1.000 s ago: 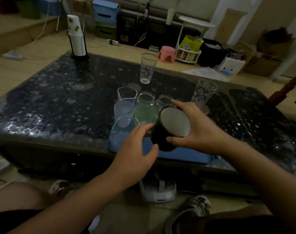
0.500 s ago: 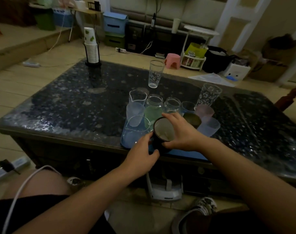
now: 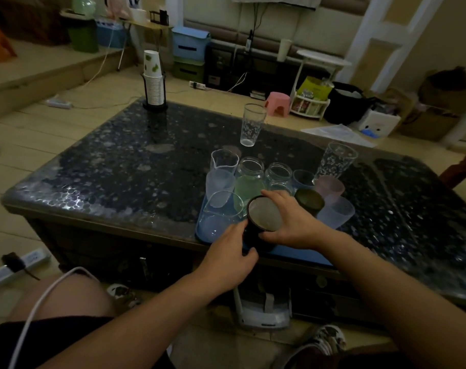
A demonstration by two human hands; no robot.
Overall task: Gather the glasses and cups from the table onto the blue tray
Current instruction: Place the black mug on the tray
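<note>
Both hands close around the upright dark cup [image 3: 262, 222] at the tray's [image 3: 301, 253] near edge, the left hand [image 3: 230, 258] low, the right hand [image 3: 293, 222] at the rim. Two glasses stand beyond on the table [image 3: 120, 169]: the tall glass [image 3: 252, 125] straight ahead, the patterned glass [image 3: 334, 161] nearer the right hand.

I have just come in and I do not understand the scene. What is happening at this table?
A person is collecting drinkware on a blue tray at the near edge of the dark table. Both hands hold a dark cup over the tray's front: the right hand grips its side, the left hand touches its lower part. Several glasses and cups already fill the tray. Two tall clear glasses, one farther back, one at the right, stand on the table.
</note>
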